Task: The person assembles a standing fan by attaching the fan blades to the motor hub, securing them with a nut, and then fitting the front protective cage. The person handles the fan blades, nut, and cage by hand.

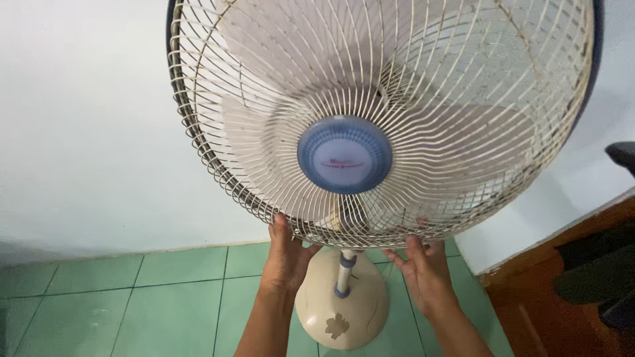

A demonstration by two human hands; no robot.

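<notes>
Filling the top of the view, closest to the lens, is a fan (380,119) with a cream wire guard (218,165), tilted so its face looks down toward the camera. At the middle of the guard sits a round blue cap (344,154), and pale translucent blades (264,132) show through the wires. A dark band runs round the guard's outer rim, seen at the upper left and upper right edges.

Both hands reach up from below to the lower rim of the guard. Left hand (288,254) has its palm turned to the rim and its fingers pressed against the wires just left of the pole; the fingertips go behind the rim, so I cannot tell how far they curl round it. Right hand (423,268) meets the rim just right of the pole, fingers spread and touching the wires, the thumb pointing inward. Neither hand is clenched; each rests open against the guard.

Between the two forearms stands the fan's white pole (344,271) with blue collars, rising from a round cream base (340,301). On the base is a pale leaf-shaped mark near its front edge.

That base stands on a floor (132,297) of green tiles with dark joints. Behind is a plain white wall (86,119). At the right, a brown wooden surface (549,311) carries dark things too dim to make out.
</notes>
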